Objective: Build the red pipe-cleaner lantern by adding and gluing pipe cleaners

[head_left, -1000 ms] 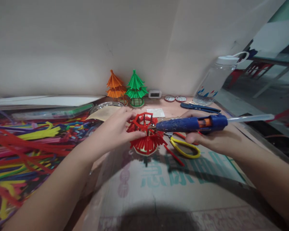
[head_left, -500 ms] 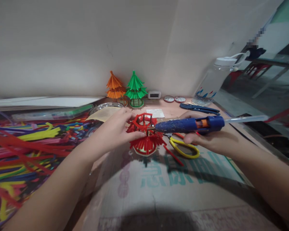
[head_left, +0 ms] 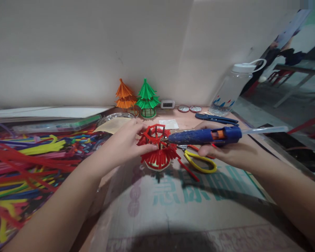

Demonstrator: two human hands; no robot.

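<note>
My right hand [head_left: 220, 150] is closed around a blue hot glue gun [head_left: 204, 136], with a clear glue stick [head_left: 265, 130] jutting from its back end. The gun's nozzle points left, at the upper part of a red pipe-cleaner pavilion [head_left: 161, 157]. This model stands on the cardboard, with a ring of red fringe and an open red frame on top. My left hand [head_left: 132, 140] grips its left side between thumb and fingers; some fingertips are hidden behind it. Yellow-handled scissors [head_left: 201, 162] and a loose red strip [head_left: 189, 170] lie just right of the model.
Finished orange [head_left: 124, 94] and green pavilions [head_left: 147, 98] stand by the wall, near a small digital clock [head_left: 167, 104]. Dark blue pliers [head_left: 216, 119] and a water bottle [head_left: 227, 91] are at back right. Colourful pipe cleaners [head_left: 28, 168] heap up on the left.
The view has shifted slightly. Both hands keep their hold, and the glue gun's nozzle stays at the red model's upper frame.
</note>
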